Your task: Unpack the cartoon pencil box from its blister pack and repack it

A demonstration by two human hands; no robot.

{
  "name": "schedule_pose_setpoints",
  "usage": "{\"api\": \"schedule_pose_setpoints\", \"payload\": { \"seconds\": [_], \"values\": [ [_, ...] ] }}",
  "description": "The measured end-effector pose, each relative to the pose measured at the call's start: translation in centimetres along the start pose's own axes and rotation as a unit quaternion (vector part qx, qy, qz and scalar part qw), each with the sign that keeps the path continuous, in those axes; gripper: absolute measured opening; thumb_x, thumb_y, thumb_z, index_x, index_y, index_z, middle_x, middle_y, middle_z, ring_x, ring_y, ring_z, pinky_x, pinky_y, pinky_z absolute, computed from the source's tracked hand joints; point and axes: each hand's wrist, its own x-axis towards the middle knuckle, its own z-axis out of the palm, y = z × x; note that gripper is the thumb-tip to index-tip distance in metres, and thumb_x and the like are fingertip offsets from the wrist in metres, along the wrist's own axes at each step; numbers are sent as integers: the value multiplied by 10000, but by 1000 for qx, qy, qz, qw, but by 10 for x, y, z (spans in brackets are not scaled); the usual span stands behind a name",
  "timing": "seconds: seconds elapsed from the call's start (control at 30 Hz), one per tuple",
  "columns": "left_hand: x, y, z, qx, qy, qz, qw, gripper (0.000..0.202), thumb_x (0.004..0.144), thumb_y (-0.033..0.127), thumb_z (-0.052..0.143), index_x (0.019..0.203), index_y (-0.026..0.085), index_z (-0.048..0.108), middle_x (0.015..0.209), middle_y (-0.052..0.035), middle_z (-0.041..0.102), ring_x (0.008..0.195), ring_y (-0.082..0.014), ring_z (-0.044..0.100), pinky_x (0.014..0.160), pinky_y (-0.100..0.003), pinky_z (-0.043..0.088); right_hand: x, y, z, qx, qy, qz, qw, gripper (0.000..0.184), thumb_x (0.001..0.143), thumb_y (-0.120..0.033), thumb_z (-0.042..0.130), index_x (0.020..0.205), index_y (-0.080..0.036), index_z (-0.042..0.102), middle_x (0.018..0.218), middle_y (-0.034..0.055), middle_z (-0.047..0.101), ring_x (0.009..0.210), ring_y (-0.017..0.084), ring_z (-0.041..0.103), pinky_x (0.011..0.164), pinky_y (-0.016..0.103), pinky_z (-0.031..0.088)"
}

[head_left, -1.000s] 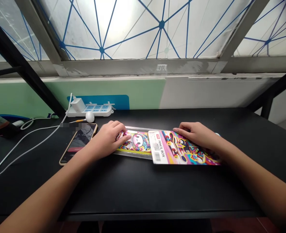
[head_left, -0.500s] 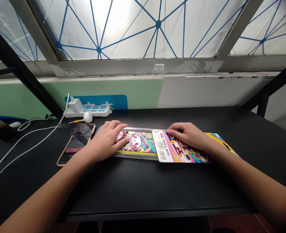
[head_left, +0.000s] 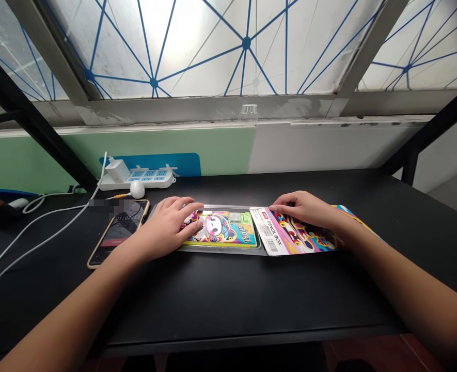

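A colourful pencil box (head_left: 234,230) with a cartoon face and the word "SPORT" lies in a clear plastic tray (head_left: 201,250) on the desk. My left hand (head_left: 168,227) rests over the left end of the box, fingers spread. To the right is a printed cardboard card (head_left: 278,235) marked "PENCIL BOX", with a barcode at its left end. My right hand (head_left: 305,207) grips the card's far edge, thumb and fingers closed on it. The card's left end lies close to the tray's right end; my right hand and forearm hide part of the card.
A phone (head_left: 117,232) lies left of my left hand on the black desk (head_left: 228,299). Behind it stand a white power strip (head_left: 151,178) with a charger (head_left: 117,169) and a round white plug (head_left: 137,189). A white cable (head_left: 38,240) loops across the left side.
The card has slid to the right with my right hand and tilted a little, uncovering the box's right end and the word "SPORT". My left hand stays on the box. The view has shifted slightly.
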Motion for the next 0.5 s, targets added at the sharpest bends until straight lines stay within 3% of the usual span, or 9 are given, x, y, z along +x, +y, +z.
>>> {"api": "schedule_pose_setpoints", "payload": {
  "seconds": [0.2, 0.5],
  "values": [
    [0, 2, -2, -8, -3, -6, 1000, 508, 1018, 580, 395, 1397, 293, 572, 1455, -82, 567, 1338, -329, 459, 1128, -526, 341, -1, 7, -7, -18, 42, -2, 999, 439, 822, -678, 628, 884, -281, 804, 915, 28, 793, 822, 252, 704, 690, 336, 516],
    [-1, 2, -2, 1, -15, -11, 1000, 516, 1025, 560, 383, 1416, 266, 549, 1461, -90, 567, 1348, -329, 454, 1120, -534, 330, -7, 6, -16, -62, 97, -29, 993, 428, 844, -670, 616, 853, -278, 789, 957, 30, 774, 890, 250, 690, 755, 334, 498]
  ]
}}
